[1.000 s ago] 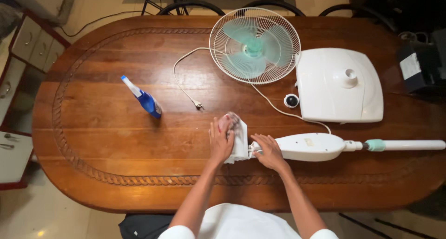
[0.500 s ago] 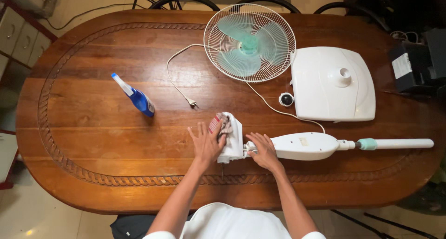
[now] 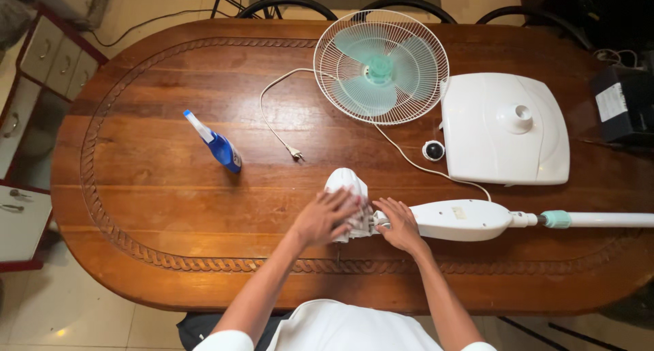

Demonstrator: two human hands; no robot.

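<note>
A white fan motor housing (image 3: 345,183) lies on the wooden table (image 3: 157,194), joined to a long white stand body (image 3: 463,219). My left hand (image 3: 323,219) lies across the housing's near part, fingers pressing a greyish cloth (image 3: 357,222) that is mostly hidden under them. Just right of it, my right hand (image 3: 399,225) grips the joint between the housing and the stand body. The stand's pole, with a teal collar (image 3: 557,219), runs off to the right edge.
A round fan grille with teal blades (image 3: 380,67) lies at the back, its cord ending in a plug (image 3: 294,153). Right of it sit the white square base (image 3: 504,127) and a black knob (image 3: 432,150). A blue spray bottle (image 3: 218,146) lies at left, a black box (image 3: 623,102) at far right.
My left hand slid from the housing's left side across its near end, covering the cloth. The right hand kept its grip. The view shifted slightly.
</note>
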